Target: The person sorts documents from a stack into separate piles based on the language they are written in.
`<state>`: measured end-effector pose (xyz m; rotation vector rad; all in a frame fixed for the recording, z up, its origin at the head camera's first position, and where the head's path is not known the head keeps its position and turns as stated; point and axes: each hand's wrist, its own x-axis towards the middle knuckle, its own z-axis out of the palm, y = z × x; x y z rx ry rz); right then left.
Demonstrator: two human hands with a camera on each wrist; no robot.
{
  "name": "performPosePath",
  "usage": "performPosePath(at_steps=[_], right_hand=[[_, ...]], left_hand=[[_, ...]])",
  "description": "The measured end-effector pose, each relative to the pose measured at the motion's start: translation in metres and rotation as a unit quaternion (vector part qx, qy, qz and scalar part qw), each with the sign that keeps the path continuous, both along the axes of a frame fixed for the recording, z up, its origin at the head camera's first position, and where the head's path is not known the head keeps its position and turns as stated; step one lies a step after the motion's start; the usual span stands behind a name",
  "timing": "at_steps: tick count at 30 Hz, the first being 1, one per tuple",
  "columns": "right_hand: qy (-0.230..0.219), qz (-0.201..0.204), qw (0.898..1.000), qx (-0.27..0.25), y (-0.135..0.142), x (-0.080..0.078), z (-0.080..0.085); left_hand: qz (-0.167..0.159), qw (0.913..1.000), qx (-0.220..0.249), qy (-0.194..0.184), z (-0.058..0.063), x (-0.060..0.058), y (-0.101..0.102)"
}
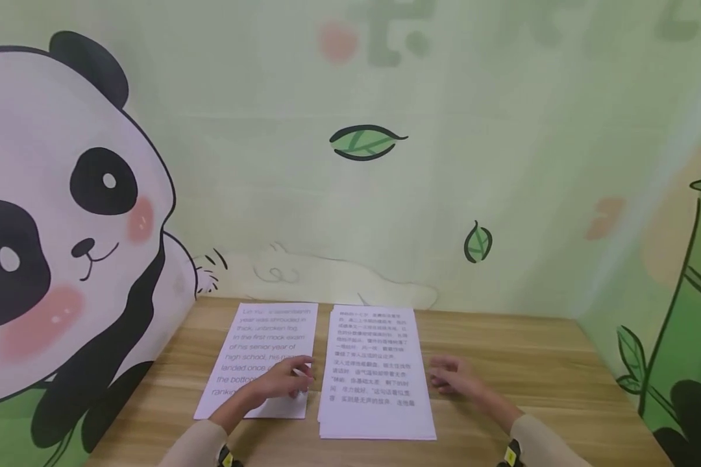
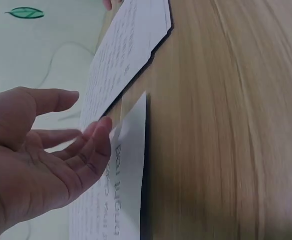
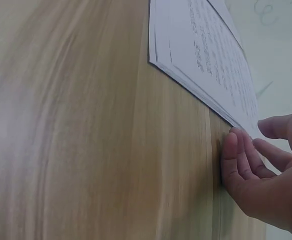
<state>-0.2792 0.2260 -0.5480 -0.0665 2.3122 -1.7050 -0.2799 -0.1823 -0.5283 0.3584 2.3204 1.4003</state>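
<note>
Panda mural (image 1: pixel 113 117) is backing wood tbl. (image 1: pixel 502 415); L hand (image 1: pixel 276 381) & R hand (image 1: pixel 463 377), fingers loosely bent, holding nothing, are flanking paper stack (image 1: pixel 374 370), Eng. sheet (image 1: pixel 269 334) lying under L fingers; apparently positioning, any grip needing fingers closing inward.

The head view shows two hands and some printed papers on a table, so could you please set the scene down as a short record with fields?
left hand: over the lower right of the English page, holding nothing; contact unclear
right hand: by the right edge of the Chinese stack, holding nothing; contact unclear
paper layout: English page left, Chinese stack right, a gap between
stack edge: several sheets, not quite aligned
surface: wood-grain table
background: pale green backdrop with a panda drawing
</note>
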Motion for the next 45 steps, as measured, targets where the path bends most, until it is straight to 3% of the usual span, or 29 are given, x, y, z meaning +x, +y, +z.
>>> performPosePath(at_steps=[3, 8, 14, 18, 28, 33, 39, 45], right_hand=[[0.011, 0.014, 1.000, 0.011, 0.001, 0.003, 0.000], [0.002, 0.012, 0.999, 0.034, -0.002, 0.006, 0.002], [-0.002, 0.002, 0.996, 0.089, -0.005, 0.008, 0.005], [0.004, 0.016, 0.994, 0.112, -0.009, 0.009, 0.008], [0.023, 0.029, 0.993, 0.109, -0.013, 0.014, 0.010], [0.030, 0.028, 0.995, 0.092, -0.016, 0.017, 0.012], [0.018, -0.016, 0.996, 0.082, -0.021, 0.018, 0.012], [-0.010, -0.028, 0.999, 0.018, -0.022, 0.017, 0.011]], left_hand=[[-0.019, 0.9998, -0.002, -0.011, -0.004, 0.002, 0.008], [-0.034, 0.9993, -0.016, 0.003, -0.008, 0.000, 0.021], [-0.025, 0.9989, -0.040, 0.002, -0.008, -0.003, 0.034], [-0.014, 0.9991, -0.040, -0.004, -0.005, -0.002, 0.038], [-0.015, 0.9995, -0.028, 0.003, -0.001, 0.005, 0.038], [0.005, 0.9996, -0.028, 0.001, -0.001, 0.007, 0.038], [0.037, 0.9985, -0.041, -0.003, 0.000, 0.008, 0.039], [0.073, 0.9969, -0.030, -0.003, -0.001, 0.009, 0.040]])
